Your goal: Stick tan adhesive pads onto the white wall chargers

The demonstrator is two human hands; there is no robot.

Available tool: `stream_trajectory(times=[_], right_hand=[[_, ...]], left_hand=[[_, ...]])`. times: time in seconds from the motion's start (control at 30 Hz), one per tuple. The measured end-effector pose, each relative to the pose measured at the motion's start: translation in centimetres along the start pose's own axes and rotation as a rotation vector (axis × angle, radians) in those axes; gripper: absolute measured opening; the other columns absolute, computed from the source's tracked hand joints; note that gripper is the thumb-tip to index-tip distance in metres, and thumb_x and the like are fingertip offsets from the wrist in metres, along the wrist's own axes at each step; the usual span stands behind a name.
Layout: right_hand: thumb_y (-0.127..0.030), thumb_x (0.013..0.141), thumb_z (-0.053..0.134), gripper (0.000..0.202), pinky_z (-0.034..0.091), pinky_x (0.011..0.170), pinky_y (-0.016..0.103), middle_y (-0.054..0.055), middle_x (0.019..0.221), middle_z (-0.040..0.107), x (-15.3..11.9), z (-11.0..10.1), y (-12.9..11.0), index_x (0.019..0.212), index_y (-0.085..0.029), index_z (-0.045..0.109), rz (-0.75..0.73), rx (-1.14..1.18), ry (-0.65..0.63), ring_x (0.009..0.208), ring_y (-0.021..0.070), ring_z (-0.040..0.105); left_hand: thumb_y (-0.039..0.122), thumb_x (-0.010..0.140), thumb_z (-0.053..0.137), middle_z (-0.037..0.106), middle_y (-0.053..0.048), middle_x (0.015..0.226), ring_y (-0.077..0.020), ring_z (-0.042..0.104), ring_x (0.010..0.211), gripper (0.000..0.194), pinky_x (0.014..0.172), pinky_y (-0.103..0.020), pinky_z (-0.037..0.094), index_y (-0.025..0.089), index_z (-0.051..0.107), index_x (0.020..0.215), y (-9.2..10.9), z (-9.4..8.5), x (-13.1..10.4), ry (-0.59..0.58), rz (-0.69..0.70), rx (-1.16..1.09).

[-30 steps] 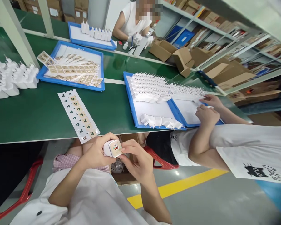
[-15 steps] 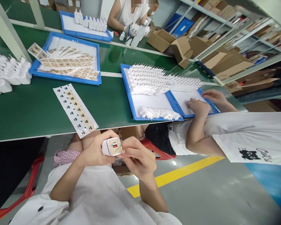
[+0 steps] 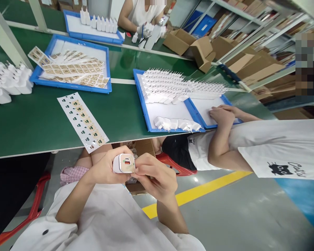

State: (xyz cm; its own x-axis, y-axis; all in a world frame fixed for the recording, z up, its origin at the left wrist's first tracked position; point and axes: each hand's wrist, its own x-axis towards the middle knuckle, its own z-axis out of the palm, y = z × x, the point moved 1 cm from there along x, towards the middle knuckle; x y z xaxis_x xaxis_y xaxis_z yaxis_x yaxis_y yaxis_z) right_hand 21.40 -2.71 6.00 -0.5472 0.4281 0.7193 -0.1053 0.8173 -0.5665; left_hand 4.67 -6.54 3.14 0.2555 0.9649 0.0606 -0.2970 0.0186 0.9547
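Note:
My left hand (image 3: 103,170) is wrapped around a white USB charger (image 3: 116,164), its port end facing up toward me. A tan sticker (image 3: 127,168) lies over that end, with one small port and one red-lined USB port showing through. My right hand (image 3: 158,177) pinches at the lower right edge of the sticker, thumb and forefinger together against the charger's corner. Whether the sticker's corner is lifted there I cannot tell. Just beyond my hands, a sticker sheet (image 3: 81,120) lies on the green table (image 3: 120,116), partly overhanging its front edge.
A blue tray (image 3: 83,87) holds more sticker sheets. White chargers fill part of another blue tray (image 3: 146,120) on the right, where a co-worker's hands (image 3: 222,113) rest. More chargers (image 3: 9,82) stand at the left. Another person (image 3: 140,17) works across the table.
My hands keep their hold on the charger, with only slight finger movement at the sticker's edge. The right-hand co-worker's two hands have come together. The view has shifted slightly.

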Motion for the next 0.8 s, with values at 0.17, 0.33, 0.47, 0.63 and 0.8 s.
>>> stream_trajectory(times=[0.17, 0.33, 0.47, 0.63, 0.8], right_hand=[[-0.009, 0.100, 0.057, 0.017, 0.050, 0.059, 0.027, 0.003, 0.079, 0.069, 0.3, -1.5, -0.4, 0.104, -0.022, 0.066, 0.117, -0.003, -0.174, 0.067, 0.0149, 0.061], [-0.017, 0.105, 0.051, 0.017, 0.044, 0.059, 0.023, -0.001, 0.072, 0.064, 1.6, -2.6, -0.7, 0.091, -0.022, 0.061, 0.280, -0.005, -0.370, 0.059, 0.0109, 0.053], [-0.034, 0.108, 0.050, 0.026, 0.043, 0.060, 0.023, -0.003, 0.069, 0.061, 1.8, -2.7, -0.2, 0.086, -0.022, 0.057, 0.518, 0.036, -0.351, 0.059, 0.0109, 0.052], [-0.049, 0.108, 0.046, 0.032, 0.045, 0.061, 0.025, -0.005, 0.065, 0.054, -3.4, -3.1, 4.4, 0.092, -0.023, 0.056, 0.722, -0.121, 0.011, 0.058, 0.0120, 0.052], [-0.044, 0.108, 0.048, 0.032, 0.057, 0.082, 0.038, 0.006, 0.096, 0.069, -12.8, -1.8, 10.6, 0.108, -0.016, 0.064, 1.028, -0.489, 0.065, 0.085, 0.0186, 0.067]], left_hand=[[0.021, 0.064, 0.077, 0.054, 0.005, 0.071, -0.0083, 0.046, 0.059, 0.029, 0.052, -0.020, 0.034, 0.018, 0.054, 0.082, -0.2, -0.2, 0.2, -0.114, -0.092, -0.058], [0.018, 0.064, 0.078, 0.052, 0.005, 0.074, -0.0081, 0.045, 0.063, 0.028, 0.056, -0.020, 0.035, 0.018, 0.055, 0.081, -0.8, -0.4, 0.5, -0.183, -0.138, 0.007], [0.028, 0.067, 0.080, 0.053, 0.004, 0.076, -0.0089, 0.045, 0.064, 0.032, 0.058, -0.022, 0.037, 0.018, 0.056, 0.086, -1.4, -0.4, 0.8, -0.235, -0.158, 0.019], [0.026, 0.069, 0.079, 0.059, 0.001, 0.082, -0.0121, 0.053, 0.070, 0.029, 0.063, -0.023, 0.042, 0.018, 0.059, 0.088, -1.6, -0.5, 0.7, -0.332, -0.125, 0.101], [0.033, 0.072, 0.085, 0.063, -0.002, 0.086, -0.0126, 0.056, 0.069, 0.034, 0.062, -0.024, 0.045, 0.019, 0.063, 0.093, -1.8, -1.1, 0.5, -0.239, -0.084, 0.035]])
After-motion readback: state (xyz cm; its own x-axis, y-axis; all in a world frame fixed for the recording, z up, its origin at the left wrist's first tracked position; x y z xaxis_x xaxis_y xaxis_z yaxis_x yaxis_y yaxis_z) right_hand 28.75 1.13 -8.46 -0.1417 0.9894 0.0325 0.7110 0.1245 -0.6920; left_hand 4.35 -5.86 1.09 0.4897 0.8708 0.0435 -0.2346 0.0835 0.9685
